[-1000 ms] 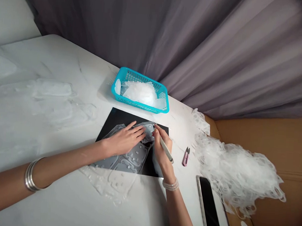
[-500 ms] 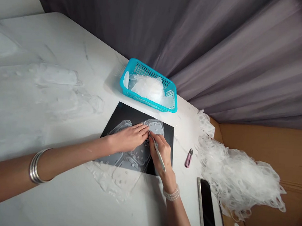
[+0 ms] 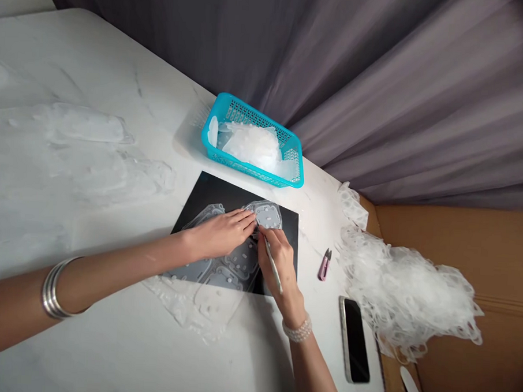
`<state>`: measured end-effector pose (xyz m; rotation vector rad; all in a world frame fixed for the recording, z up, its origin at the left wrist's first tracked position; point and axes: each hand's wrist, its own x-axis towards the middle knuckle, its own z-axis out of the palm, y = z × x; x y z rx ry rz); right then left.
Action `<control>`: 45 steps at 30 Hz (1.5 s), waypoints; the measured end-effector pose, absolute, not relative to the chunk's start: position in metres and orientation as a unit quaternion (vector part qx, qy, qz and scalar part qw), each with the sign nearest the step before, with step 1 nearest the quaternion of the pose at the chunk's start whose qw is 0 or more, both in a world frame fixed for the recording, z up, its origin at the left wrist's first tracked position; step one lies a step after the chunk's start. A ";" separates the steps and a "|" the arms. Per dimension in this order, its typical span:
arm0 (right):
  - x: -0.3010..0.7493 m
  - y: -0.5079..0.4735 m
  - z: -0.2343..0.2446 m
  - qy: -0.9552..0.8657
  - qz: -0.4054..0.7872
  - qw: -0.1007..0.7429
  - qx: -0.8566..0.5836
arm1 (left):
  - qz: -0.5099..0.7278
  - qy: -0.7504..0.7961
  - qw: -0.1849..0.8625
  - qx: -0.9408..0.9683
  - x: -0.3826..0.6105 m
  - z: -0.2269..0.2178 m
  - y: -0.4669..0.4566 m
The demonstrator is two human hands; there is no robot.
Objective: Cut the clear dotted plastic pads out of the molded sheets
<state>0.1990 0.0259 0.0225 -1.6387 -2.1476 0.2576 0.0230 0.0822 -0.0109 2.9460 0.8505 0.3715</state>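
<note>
A translucent silicone sheet of moulded pads lies on a black mat on the white table. My left hand lies flat on the sheet, fingers stretched out, pressing it down. My right hand is closed round a thin pen-like tool, its tip at the sheet just below one rounded pad at the mat's far edge. The fingertips of both hands nearly meet there.
A turquoise basket with white translucent pieces stands behind the mat. Pink snips and a phone lie to the right, next to a heap of white trimmed scrap. More translucent sheets lie at left. A cardboard box and grey curtain border the table.
My right hand has drawn in toward the left hand and tilted the tool more upright, its tip now at the pad's edge. The view has shifted slightly; my left hand stays on the sheet.
</note>
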 end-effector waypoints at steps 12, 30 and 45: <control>0.203 0.047 0.014 -0.797 0.155 0.200 -0.549 | 0.145 0.247 -0.010 0.958 0.021 -0.016 0.085; 0.376 -0.013 0.067 -0.347 0.227 0.737 -0.534 | 0.232 0.256 0.186 0.920 0.023 -0.006 0.109; 0.224 -0.037 0.094 -0.450 0.402 0.649 -0.464 | 0.261 0.222 0.924 0.167 0.049 0.084 0.067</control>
